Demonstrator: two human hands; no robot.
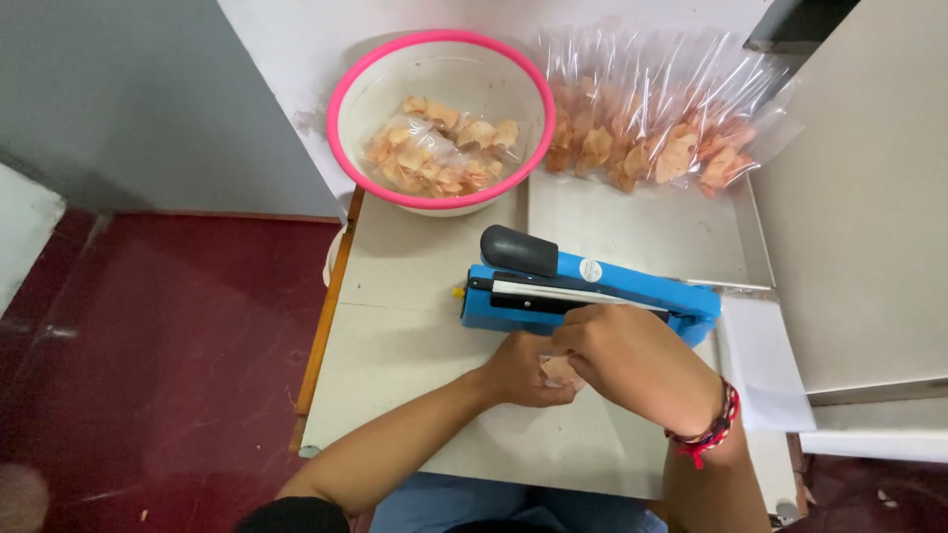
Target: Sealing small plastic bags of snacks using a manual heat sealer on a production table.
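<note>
We note both hands, left hand (521, 370) and right hand (622, 357), closed around a small bag of chips (559, 370) on the bench (415, 345), just beside the blue sealer (583, 291).

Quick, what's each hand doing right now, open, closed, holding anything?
Left hand: closed on a small clear bag of chips, beside the blue heat sealer.
Right hand: closed over the same bag from above.
</note>
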